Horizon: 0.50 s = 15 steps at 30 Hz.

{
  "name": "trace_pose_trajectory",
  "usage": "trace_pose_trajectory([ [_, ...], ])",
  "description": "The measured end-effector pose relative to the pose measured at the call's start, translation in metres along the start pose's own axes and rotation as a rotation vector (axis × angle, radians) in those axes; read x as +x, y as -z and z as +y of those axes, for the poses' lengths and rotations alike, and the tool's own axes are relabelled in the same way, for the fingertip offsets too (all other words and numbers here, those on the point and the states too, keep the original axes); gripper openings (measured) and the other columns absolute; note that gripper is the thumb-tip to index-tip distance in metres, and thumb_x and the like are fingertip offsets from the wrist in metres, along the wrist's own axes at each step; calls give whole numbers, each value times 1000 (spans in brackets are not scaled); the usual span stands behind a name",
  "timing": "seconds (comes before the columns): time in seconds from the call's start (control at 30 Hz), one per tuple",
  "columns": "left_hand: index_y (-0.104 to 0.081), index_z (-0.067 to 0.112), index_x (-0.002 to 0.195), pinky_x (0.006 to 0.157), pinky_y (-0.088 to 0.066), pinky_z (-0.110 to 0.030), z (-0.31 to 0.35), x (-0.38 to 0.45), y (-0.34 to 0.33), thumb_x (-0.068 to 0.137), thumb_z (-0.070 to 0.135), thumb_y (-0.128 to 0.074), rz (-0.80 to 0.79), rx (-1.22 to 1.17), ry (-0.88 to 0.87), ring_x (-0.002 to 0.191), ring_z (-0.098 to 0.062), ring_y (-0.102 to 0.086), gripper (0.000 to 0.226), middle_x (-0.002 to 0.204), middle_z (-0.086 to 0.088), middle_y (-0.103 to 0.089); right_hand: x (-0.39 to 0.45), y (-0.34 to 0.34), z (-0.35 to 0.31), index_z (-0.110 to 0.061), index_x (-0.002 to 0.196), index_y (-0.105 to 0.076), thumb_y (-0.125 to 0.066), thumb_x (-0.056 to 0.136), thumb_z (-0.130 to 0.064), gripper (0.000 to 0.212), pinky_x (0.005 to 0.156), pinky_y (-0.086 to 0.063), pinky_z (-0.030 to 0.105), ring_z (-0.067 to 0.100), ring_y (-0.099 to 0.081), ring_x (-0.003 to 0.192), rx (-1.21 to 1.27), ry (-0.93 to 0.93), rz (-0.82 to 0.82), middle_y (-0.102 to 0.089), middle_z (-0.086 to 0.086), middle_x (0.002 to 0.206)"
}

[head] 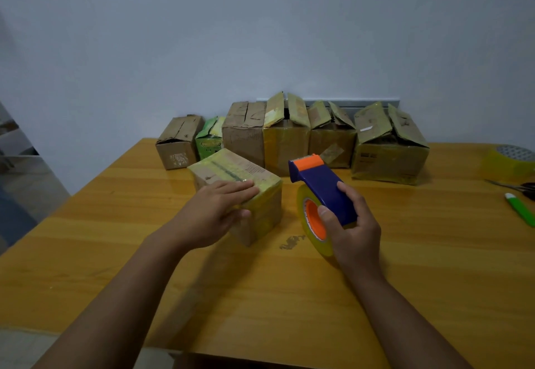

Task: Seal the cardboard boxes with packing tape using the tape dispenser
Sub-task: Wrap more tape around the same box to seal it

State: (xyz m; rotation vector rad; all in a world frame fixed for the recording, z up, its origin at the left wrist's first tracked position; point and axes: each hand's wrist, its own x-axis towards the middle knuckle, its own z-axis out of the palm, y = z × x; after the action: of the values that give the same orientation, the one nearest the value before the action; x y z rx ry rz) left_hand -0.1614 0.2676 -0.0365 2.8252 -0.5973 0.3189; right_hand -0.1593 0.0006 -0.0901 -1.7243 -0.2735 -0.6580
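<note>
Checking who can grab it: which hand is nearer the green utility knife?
Right. The right hand grips the tape dispenser, left of the green utility knife; the left hand rests on the small box, farther left.

A yellow wooden table stands against a plain pale wall — dim, even light.

A wooden table with a yellowish top fills the lower part of the view, and a dark scuffed mark shows on its surface near the middle. At its right edge lie a pair of scissors and, just nearer, a green and white knife-like tool. A green printed bag stands at the back. Behind the table rises a plain pale wall, with a grey strip along it.
</note>
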Motion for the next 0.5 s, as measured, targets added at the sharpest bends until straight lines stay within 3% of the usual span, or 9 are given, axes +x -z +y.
trace_pose_trajectory([
  [0.1,-53,31,136,89,-40,-39,14,3,-2,87,62,-48,131,24,60,118,-20,-51,59,137,7,-56,0,0,0,-36,130,-47,-59,77,-55,57,74,-47,8,-9,-54,103,3,2,2,-49,-28,117],
  [0.17,-61,27,127,82,-36,-36,26,6,-7,84,59,-54,216,56,117,111,-21,-53,54,125,3,-65,1,0,1,-36,130,-47,-59,77,-55,57,73,-47,8,-9,-54,103,-1,3,3,-49,-28,117],
  [0.3,-61,27,126,91,-36,-38,34,8,-15,81,77,-31,221,71,178,114,-16,-50,73,130,9,-61,0,0,1,-38,130,-46,-59,77,-56,57,73,-48,8,-8,-54,104,9,-8,-3,-49,-27,118],
  [0.5,-65,25,120,90,-32,-36,44,10,-20,84,68,-25,279,43,208,113,-18,-51,69,123,6,-65,1,0,1,-38,129,-46,-59,77,-55,55,74,-48,9,-8,-54,103,15,-2,-2,-50,-26,118],
])
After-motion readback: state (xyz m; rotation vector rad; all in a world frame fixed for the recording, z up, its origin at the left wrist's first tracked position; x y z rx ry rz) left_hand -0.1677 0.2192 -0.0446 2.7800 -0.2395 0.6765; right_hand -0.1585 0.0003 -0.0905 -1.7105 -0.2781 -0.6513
